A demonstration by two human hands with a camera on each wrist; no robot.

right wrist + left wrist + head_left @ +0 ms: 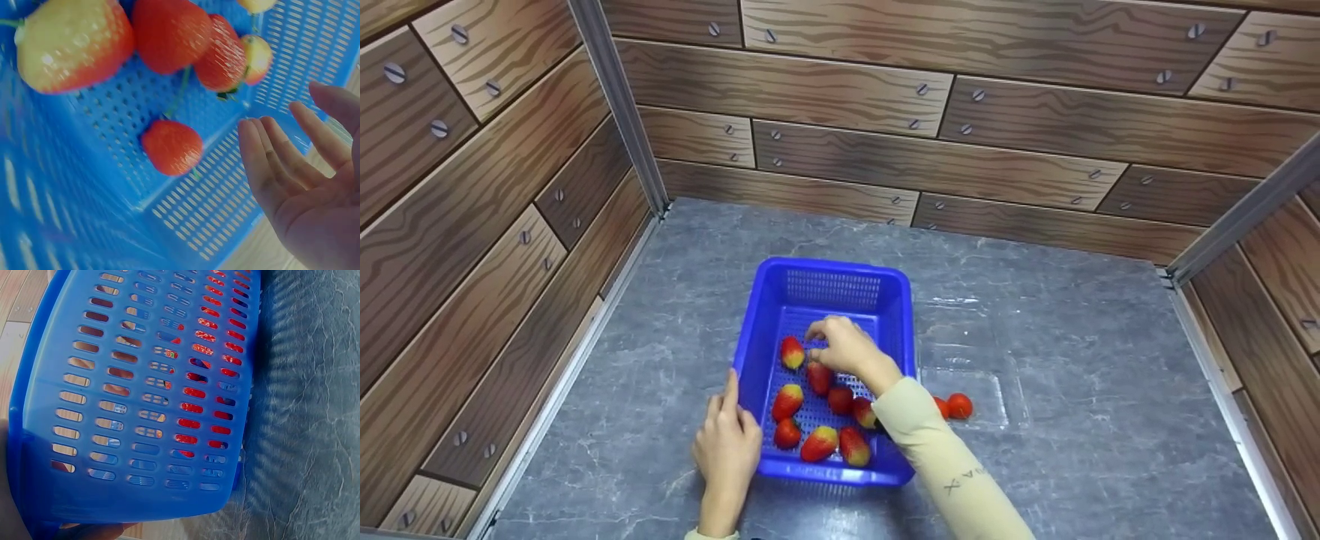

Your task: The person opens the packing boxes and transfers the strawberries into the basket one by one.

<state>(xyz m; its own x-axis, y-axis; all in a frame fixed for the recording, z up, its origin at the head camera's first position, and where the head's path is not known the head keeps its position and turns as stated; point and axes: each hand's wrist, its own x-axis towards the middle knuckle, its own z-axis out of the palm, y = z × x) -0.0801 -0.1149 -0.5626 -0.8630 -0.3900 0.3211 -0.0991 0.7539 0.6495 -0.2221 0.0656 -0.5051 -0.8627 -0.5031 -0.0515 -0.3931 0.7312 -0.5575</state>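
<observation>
A blue plastic basket [750, 330] with perforated walls stands on the grey floor. Several red and yellow strawberries [820, 444] lie in its near and middle part, along with a small round red fruit [171, 147]. My left hand [726, 439] holds the basket's left rim, index finger stretched along it; in the left wrist view the slotted wall fills most of the picture. Inside the basket, my right hand [847, 346] hovers above the strawberries. The right wrist view shows its fingers loosely bent, with nothing between them.
Right of the basket lies a clear plastic tray [1020, 397]. A round red fruit [960, 406] sits there, and another [940, 407] is partly hidden by the right sleeve. Wood-patterned walls [840, 142] enclose the grey surface at the back and sides.
</observation>
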